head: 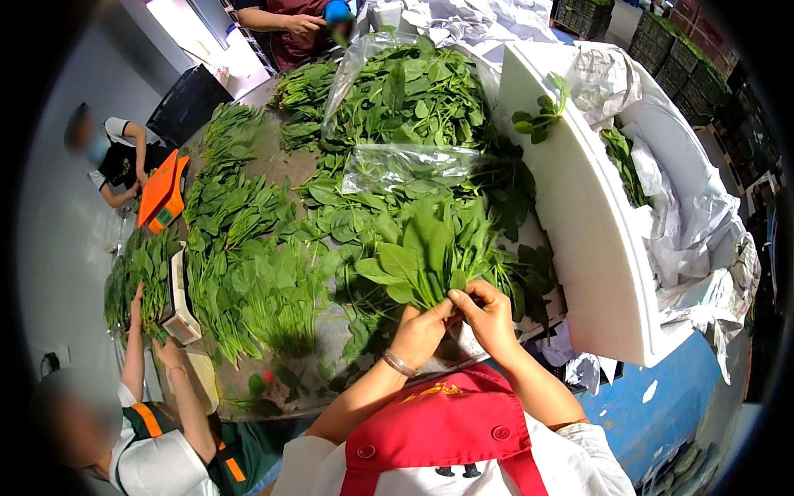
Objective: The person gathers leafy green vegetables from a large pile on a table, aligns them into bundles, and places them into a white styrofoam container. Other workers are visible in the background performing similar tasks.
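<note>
A bunch of fresh spinach [415, 260] stands upright before me, leaves pointing away. My left hand [417, 335] is wrapped around its stems near the table's front edge. Thumb and fingers of my right hand [489, 313] pinch the bunch's right side, close to the left thumb. The stem ends are hidden by my hands. Beyond the bunch, a clear plastic bag [409, 167] lies on loose spinach. Sorted spinach [279, 297] lies in rows to the left, with its stems towards me.
A white foam box [595, 248] with paper and some greens stands at the right. A large spinach heap [422, 93] lies at the back. An orange scale [164, 195] stands left. Co-workers' hands show at left, far left and the back; one wears a blue glove [338, 11].
</note>
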The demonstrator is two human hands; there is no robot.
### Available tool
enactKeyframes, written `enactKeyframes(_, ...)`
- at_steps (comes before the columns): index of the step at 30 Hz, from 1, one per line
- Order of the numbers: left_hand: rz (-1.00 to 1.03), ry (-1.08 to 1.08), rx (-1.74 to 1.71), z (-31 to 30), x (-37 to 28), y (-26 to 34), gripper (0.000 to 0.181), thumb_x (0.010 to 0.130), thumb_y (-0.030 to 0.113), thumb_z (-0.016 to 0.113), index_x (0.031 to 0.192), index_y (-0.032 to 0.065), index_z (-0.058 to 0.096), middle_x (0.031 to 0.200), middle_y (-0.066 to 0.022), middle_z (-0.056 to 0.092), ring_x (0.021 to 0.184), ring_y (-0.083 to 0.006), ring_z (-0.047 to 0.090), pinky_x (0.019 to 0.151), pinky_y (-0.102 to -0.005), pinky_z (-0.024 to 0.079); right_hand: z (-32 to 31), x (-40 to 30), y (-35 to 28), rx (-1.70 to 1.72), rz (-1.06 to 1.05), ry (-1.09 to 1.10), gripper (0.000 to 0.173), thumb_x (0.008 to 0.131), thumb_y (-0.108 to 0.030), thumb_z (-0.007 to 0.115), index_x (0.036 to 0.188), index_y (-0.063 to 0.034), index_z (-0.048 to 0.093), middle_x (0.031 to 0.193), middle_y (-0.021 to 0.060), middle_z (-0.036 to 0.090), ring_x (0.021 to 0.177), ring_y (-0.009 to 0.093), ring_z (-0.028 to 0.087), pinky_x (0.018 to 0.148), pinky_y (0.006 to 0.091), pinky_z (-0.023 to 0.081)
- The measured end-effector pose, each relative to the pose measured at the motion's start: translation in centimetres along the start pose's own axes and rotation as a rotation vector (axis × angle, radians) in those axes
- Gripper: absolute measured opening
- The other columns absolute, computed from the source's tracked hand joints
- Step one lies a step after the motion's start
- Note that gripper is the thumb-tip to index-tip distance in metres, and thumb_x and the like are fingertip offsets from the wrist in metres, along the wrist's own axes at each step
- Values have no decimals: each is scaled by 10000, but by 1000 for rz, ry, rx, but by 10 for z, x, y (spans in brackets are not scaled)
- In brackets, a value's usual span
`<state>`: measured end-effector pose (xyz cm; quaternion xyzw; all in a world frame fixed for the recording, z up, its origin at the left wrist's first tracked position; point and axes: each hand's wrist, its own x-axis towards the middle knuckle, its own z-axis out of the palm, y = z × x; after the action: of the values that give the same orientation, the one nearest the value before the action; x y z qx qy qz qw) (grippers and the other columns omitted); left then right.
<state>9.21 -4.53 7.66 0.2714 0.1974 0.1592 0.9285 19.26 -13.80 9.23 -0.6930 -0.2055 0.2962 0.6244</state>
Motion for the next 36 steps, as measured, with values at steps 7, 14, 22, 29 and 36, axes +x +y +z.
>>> enactKeyframes(7, -82, -23, -239, -17, 10, -1, 305, 902, 171, 567, 1132, -28, 548, 1149, -119, 577, 1083, -239, 539, 943, -371, 445, 7, -21, -3, -269, -454, 43, 167, 778, -97, 697, 926, -21, 682, 1072, 129, 633, 913, 246, 607, 802, 326, 439)
enactKeyframes(14, -218, 317, -305, -16, 23, 10, 185, 863, 62, 593, 1032, -14, 583, 961, -90, 631, 921, -214, 604, 818, -325, 524, 2, -40, -10, -335, -821, -187, 224, 709, -82, 722, 916, -51, 643, 882, 80, 631, 820, 258, 598, 716, 342, 454)
enactKeyframes(22, -74, 321, 4, -13, 8, 1, 171, 836, 6, 604, 998, -50, 600, 1004, -134, 640, 906, -221, 622, 746, -322, 517, -40, 6, 7, -376, -112, 316, 402, 839, -193, 654, 1129, 45, 510, 980, 176, 584, 896, 256, 591, 790, 340, 471)
enactKeyframes(29, 150, 108, 418, 1, -13, -11, 260, 872, 18, 580, 1129, -19, 563, 1096, -104, 613, 1017, -187, 581, 900, -324, 459, -1, -16, 29, 93, -204, 148, 323, 805, -67, 661, 1079, -5, 502, 879, 42, 546, 806, 137, 526, 734, 276, 450)
enactKeyframes(36, 261, 51, 1126, -5, -25, -2, 198, 868, 85, 623, 1040, -14, 626, 1024, -31, 639, 906, -113, 591, 790, -260, 483, 3, -43, 47, -417, -377, -33, 378, 792, -74, 665, 1131, -14, 508, 1030, 195, 544, 967, 360, 525, 880, 394, 412)
